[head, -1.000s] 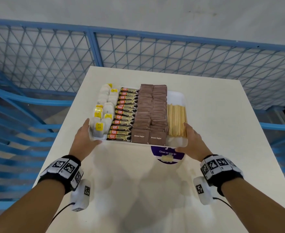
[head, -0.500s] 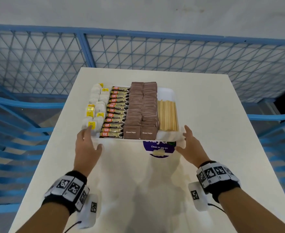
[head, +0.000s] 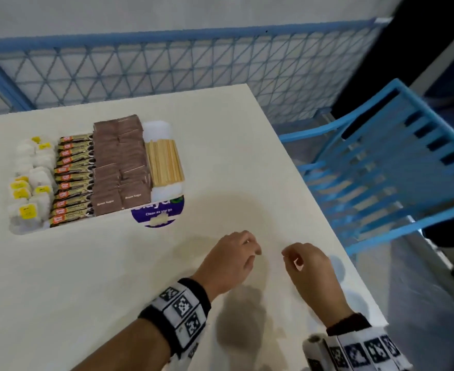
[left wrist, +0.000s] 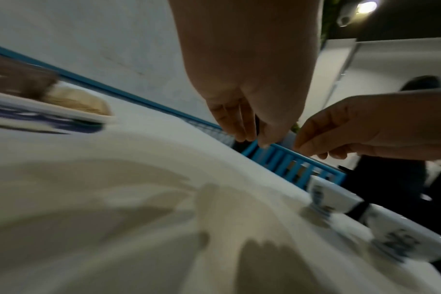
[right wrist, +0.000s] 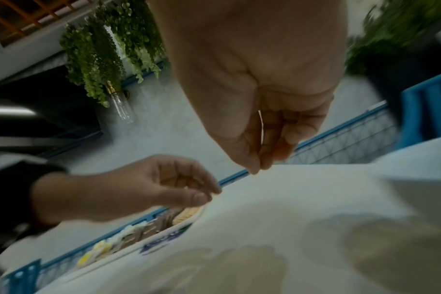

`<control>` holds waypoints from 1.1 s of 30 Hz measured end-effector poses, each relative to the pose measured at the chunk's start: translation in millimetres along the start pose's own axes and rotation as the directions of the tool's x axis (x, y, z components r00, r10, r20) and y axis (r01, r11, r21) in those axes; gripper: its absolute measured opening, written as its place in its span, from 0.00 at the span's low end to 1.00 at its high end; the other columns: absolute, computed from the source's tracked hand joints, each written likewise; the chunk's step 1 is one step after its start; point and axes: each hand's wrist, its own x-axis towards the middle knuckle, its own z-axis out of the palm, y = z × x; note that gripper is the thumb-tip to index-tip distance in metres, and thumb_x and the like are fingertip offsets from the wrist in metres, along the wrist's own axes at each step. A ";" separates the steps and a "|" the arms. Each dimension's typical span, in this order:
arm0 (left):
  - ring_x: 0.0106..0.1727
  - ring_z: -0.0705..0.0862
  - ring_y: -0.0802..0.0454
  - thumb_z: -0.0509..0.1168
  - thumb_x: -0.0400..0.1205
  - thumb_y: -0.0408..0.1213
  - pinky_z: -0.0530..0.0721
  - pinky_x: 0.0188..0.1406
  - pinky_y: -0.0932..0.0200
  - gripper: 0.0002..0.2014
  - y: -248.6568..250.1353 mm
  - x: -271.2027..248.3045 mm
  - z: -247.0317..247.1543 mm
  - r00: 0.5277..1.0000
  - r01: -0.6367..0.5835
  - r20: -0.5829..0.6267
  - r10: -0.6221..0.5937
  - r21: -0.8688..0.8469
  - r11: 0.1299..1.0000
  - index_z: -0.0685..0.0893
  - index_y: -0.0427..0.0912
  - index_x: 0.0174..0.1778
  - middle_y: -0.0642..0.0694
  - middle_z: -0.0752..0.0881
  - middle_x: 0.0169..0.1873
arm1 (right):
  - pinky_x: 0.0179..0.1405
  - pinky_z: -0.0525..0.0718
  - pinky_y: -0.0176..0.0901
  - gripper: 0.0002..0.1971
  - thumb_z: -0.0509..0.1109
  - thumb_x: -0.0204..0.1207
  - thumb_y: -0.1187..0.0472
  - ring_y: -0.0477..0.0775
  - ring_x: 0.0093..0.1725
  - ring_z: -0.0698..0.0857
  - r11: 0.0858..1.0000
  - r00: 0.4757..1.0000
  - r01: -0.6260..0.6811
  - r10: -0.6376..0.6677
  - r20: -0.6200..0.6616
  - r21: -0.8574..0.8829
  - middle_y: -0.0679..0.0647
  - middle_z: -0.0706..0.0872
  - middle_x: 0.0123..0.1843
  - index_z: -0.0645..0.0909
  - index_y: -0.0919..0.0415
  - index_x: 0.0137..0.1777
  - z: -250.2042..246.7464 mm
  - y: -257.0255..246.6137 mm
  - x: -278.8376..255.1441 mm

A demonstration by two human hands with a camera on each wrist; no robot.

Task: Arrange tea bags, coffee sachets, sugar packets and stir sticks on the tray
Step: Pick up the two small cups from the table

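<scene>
The white plastic tray (head: 157,128) sits on the matte cream table (head: 86,277), packed with papery tea bags (head: 30,183), glossy coffee sachets (head: 73,178), brown sugar packets (head: 118,162) and wooden stir sticks (head: 164,162). Left hand (head: 231,261) and right hand (head: 311,271) hover nearby, fingers loosely curled, empty.

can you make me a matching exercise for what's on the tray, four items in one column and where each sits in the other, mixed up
Items:
1. tea bags
2. coffee sachets
3. sugar packets
4. stir sticks

Places on the tray, as the head view shows it:
A. rightmost row
B. leftmost row
C. second row from the right
D. second row from the left

Pairs: 1-B, 2-D, 3-C, 4-A
</scene>
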 end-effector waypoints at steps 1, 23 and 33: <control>0.56 0.80 0.46 0.60 0.80 0.33 0.77 0.60 0.51 0.12 13.6 9.7 4.6 0.998 -0.024 0.050 0.024 -0.004 1.000 0.84 0.41 0.58 0.45 0.80 0.57 | 0.38 0.68 0.30 0.07 0.74 0.68 0.72 0.52 0.36 0.79 1.000 0.999 -0.013 0.012 -0.042 -0.010 0.51 0.83 0.36 0.85 0.60 0.41 -5.5 11.7 -9.1; 0.73 0.66 0.45 0.67 0.80 0.43 0.66 0.72 0.53 0.33 104.5 88.6 76.6 0.941 -0.118 0.334 0.052 0.179 0.977 0.61 0.45 0.79 0.43 0.67 0.75 | 0.58 0.80 0.45 0.38 0.82 0.61 0.50 0.59 0.60 0.80 0.968 0.966 -0.246 0.249 0.065 -0.051 0.57 0.81 0.63 0.73 0.61 0.71 -28.4 102.0 -73.3; 0.75 0.63 0.48 0.68 0.78 0.44 0.60 0.74 0.59 0.38 48.5 79.0 19.1 0.972 0.153 0.175 -0.155 0.026 0.988 0.58 0.42 0.81 0.46 0.66 0.76 | 0.50 0.76 0.36 0.40 0.83 0.60 0.51 0.58 0.54 0.80 0.998 0.993 -0.034 0.041 0.114 -0.058 0.62 0.78 0.61 0.73 0.61 0.72 -44.8 72.6 16.8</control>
